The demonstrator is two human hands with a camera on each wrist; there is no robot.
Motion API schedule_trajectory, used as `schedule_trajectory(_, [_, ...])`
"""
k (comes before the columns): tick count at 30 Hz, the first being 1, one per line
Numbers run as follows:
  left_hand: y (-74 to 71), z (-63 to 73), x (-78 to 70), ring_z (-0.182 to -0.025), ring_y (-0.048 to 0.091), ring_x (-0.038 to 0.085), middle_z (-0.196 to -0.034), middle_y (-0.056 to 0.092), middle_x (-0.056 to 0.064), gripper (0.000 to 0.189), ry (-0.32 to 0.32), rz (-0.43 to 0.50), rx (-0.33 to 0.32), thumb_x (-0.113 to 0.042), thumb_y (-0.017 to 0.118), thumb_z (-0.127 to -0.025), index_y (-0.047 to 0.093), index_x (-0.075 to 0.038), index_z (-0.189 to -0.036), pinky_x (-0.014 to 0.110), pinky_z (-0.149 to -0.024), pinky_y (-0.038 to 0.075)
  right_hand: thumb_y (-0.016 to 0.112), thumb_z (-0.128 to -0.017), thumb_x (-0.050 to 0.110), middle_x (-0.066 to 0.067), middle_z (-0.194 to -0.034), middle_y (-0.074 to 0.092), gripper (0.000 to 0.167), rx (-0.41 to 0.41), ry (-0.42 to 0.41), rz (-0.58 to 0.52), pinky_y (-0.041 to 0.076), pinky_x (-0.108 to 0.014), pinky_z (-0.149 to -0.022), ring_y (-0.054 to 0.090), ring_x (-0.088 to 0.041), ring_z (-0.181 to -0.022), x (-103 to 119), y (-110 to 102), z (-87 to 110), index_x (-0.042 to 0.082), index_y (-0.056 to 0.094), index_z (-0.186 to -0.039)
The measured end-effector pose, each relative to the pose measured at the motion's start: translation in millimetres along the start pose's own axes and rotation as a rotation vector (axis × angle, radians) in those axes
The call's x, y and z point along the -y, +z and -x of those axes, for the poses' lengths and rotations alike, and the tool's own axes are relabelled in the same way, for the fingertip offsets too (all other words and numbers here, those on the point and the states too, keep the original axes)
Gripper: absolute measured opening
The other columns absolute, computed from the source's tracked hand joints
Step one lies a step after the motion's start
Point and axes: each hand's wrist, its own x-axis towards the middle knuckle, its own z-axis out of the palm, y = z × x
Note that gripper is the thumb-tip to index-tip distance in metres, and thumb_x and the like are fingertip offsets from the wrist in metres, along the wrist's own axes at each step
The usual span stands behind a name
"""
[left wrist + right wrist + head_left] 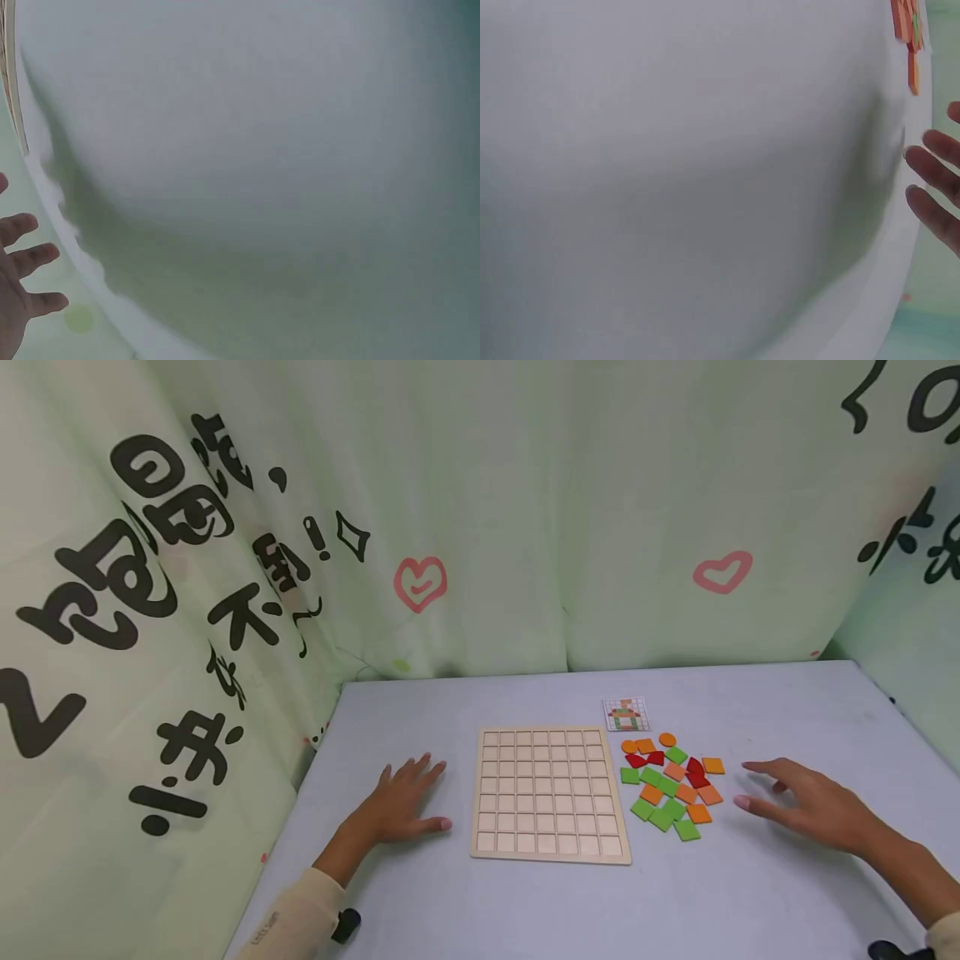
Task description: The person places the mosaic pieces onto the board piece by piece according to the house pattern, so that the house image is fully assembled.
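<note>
A square wooden grid board [551,795] with rows of shallow cells lies flat on the white table, no pieces in its cells. To its left, my left hand [401,803] has its fingers spread and holds nothing; the left wrist view shows those fingers [34,259] at its edge. Right of the board lies a loose cluster of flat tiles [671,783]: green and orange squares, orange rounds and red pieces. Beyond that cluster, my right hand [813,806] hovers with index finger and thumb extended toward the tiles, nothing between them. Its fingers [937,176] also show in the right wrist view.
A small printed card [627,715] with a coloured block figure on a grid lies behind the tiles. The white table [420,718] ends at a pale green curtain [495,510] with black writing and pink hearts. More curtain hangs on the left and right.
</note>
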Motion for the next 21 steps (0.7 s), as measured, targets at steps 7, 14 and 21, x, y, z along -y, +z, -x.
schedule_trajectory(7, [2.0,-1.2,-19.3,-0.146,0.036,0.04,-0.162,0.035,0.014,0.092,0.036,-0.021,0.002,-0.072,0.057,-0.087,0.038,-0.015,-0.156,0.068,-0.113,0.028,0.076,-0.085,0.051,-0.01,-0.11,0.071,0.058,0.029,0.01,-0.105,0.044,-0.023,-0.056,0.056,-0.01,-0.079,39,10,6.7,0.006,0.069,-0.121])
schedule_trajectory(14, [6.5,-4.3,-31.7,-0.148,0.034,0.039,-0.163,0.033,0.014,0.095,0.056,-0.032,0.014,-0.075,0.054,-0.087,0.036,-0.012,-0.156,0.065,-0.114,0.029,0.083,-0.078,0.045,0.0,-0.101,0.072,0.05,0.012,-0.056,-0.077,0.041,-0.021,-0.056,0.048,-0.004,-0.071,60,25,11.6,0.009,0.074,-0.112])
schedule_trajectory(21, [10.8,-5.6,-36.7,-0.148,0.034,0.039,-0.163,0.031,0.015,0.098,0.09,-0.044,0.042,-0.077,0.052,-0.087,0.035,-0.011,-0.157,0.062,-0.115,0.03,0.086,-0.074,0.041,0.006,-0.097,0.07,0.044,-0.016,-0.078,-0.047,0.038,-0.021,-0.055,0.046,-0.005,-0.071,65,31,15.8,0.014,0.075,-0.107])
